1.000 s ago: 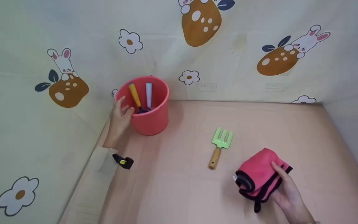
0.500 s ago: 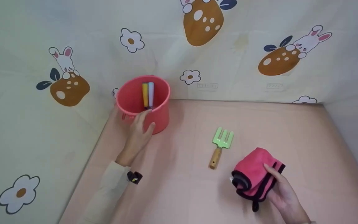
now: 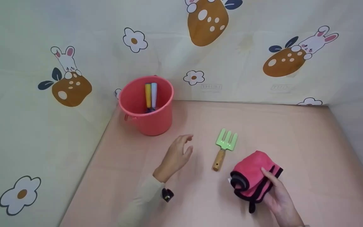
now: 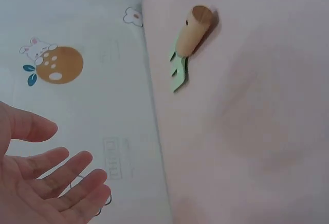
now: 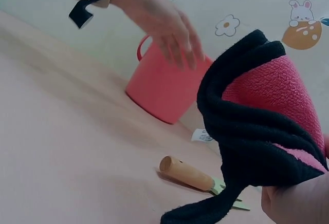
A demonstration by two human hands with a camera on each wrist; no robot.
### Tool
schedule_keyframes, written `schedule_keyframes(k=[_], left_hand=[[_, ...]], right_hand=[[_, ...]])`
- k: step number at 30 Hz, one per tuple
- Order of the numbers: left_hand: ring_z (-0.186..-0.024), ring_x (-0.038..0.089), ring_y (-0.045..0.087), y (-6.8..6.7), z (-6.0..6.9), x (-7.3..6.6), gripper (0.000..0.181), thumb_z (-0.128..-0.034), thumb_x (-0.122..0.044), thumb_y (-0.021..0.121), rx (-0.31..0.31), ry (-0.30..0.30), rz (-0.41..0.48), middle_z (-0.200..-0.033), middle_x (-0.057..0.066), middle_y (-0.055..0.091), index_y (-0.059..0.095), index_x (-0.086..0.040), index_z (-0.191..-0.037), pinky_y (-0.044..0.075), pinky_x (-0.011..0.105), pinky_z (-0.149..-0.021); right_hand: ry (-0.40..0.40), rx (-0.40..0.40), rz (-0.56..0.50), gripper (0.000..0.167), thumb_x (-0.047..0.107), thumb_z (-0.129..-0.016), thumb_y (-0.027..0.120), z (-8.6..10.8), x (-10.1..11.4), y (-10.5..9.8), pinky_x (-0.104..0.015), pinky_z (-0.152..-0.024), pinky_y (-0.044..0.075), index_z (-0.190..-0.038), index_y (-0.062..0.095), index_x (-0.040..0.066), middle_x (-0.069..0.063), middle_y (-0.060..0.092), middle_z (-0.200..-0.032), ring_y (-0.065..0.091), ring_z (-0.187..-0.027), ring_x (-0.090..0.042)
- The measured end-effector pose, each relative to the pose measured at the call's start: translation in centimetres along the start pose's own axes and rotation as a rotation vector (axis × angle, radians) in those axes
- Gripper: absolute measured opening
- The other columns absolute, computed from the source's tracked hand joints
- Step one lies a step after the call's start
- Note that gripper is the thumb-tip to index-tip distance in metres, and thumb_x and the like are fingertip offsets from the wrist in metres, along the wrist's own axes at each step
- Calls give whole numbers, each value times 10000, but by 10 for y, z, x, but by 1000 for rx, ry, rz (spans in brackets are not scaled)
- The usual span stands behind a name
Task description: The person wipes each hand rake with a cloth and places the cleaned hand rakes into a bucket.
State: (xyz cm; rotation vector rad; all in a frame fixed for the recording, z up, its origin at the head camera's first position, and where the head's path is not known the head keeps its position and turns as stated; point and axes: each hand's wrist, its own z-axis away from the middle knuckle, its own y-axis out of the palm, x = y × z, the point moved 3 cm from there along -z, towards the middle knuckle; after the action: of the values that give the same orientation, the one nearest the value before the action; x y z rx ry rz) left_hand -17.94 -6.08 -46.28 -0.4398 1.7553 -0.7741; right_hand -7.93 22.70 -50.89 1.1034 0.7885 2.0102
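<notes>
My right hand (image 3: 279, 198) grips a folded pink cloth (image 3: 257, 167) with black edging and a black loop, low on the right in the head view. The cloth fills much of the right wrist view, its rolled black edge (image 5: 247, 121) facing the camera. My left hand (image 3: 175, 156) is in the air with loosely bent fingers, nothing in it. It is left of a small garden fork (image 3: 222, 149), apart from it. The fork has green tines and a wooden handle (image 4: 195, 31) and lies flat on the table. Behind stands a red bucket (image 3: 154, 123).
Two tools stand in the bucket, with a yellow handle (image 3: 148, 94) and a pale blue handle (image 3: 154, 94); their lower ends are mostly hidden. A patterned sheet (image 3: 238, 63) closes off the back and sides of the pinkish table (image 3: 194, 195).
My left hand has left the bucket's rim and moved right toward the fork. Inside the bucket, the yellow handle has shifted against the blue one. The cloth has drifted slightly left with my right hand.
</notes>
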Motion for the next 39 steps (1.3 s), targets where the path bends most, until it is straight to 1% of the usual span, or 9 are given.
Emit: schedule_keyframes(k=[4, 9, 12, 15, 23, 28, 32, 36, 39], left_hand=[[-1110, 249, 542, 39, -2, -1, 337, -938, -145, 529, 83, -114, 56, -1166, 90, 581, 502, -71, -1266, 463, 374, -910], [-1017, 216, 572, 85, -4, 1, 301, -932, -148, 537, 137, -231, 61, -1129, 88, 588, 531, -65, -1221, 490, 336, -835], [-989, 205, 560, 105, -7, 1, 307, -926, -171, 549, 163, -270, 28, -1098, 81, 587, 534, -53, -1209, 481, 331, -830], [-975, 219, 531, 117, -11, -1, 337, -910, -196, 566, 164, -267, -27, -1047, 83, 577, 536, -23, -1198, 451, 339, -843], [-778, 171, 435, 134, -23, -7, 441, -832, -343, 680, 101, -201, -189, -887, 69, 479, 499, -3, -1048, 384, 289, -698], [-713, 149, 479, 138, -29, -5, 361, -826, -291, 686, 128, -242, -242, -829, 51, 496, 490, -37, -991, 426, 286, -648], [-629, 138, 424, 134, -31, -2, 235, -900, -235, 566, 199, -325, -66, -744, 36, 444, 501, -10, -924, 384, 277, -551], [-564, 126, 396, 127, -27, 2, 318, -977, -326, 439, 292, -450, 175, -694, 17, 410, 478, -10, -984, 329, 246, -474], [-537, 114, 419, 122, -21, 4, 257, -967, -289, 465, 320, -467, 241, -715, 19, 441, 436, -51, -1059, 343, 227, -437]], right_hand=[[31, 38, -97, 159, 201, -996, 419, -2, -6, -2, -253, -929, 452, -1051, 566, 177, 56, 652, -1042, 607, -998, -80], [40, 114, -183, 187, 209, -1003, 401, -4, -14, -1, -266, -964, 427, -1091, 564, 182, 46, 630, -1087, 580, -1043, -88], [25, 94, -216, 173, 200, -995, 423, -4, -17, -1, -270, -962, 429, -1096, 564, 186, 41, 631, -1094, 580, -1049, -92], [6, 64, -230, 164, 195, -990, 436, -3, -18, -2, -275, -950, 438, -1080, 573, 183, 39, 642, -1081, 588, -1036, -92], [-60, 41, -281, 163, 179, -984, 445, 1, -18, 2, -310, -933, 454, -1135, 501, 206, 22, 635, -1093, 591, -1041, -117], [-89, 33, -294, 197, 161, -980, 451, 7, -15, 4, -331, -937, 451, -1167, 467, 221, 21, 624, -1107, 584, -1049, -124], [-123, 46, -276, 205, 155, -984, 441, 12, -10, 2, -326, -938, 455, -1177, 465, 221, 22, 618, -1111, 584, -1058, -120], [-141, -12, -258, 203, 150, -969, 483, 17, -5, -1, -305, -918, 470, -1157, 483, 226, 33, 631, -1084, 596, -1033, -102], [-170, -84, -203, 193, 145, -954, 517, 19, -3, -2, -276, -893, 480, -1128, 507, 226, 56, 641, -1045, 602, -998, -71]])
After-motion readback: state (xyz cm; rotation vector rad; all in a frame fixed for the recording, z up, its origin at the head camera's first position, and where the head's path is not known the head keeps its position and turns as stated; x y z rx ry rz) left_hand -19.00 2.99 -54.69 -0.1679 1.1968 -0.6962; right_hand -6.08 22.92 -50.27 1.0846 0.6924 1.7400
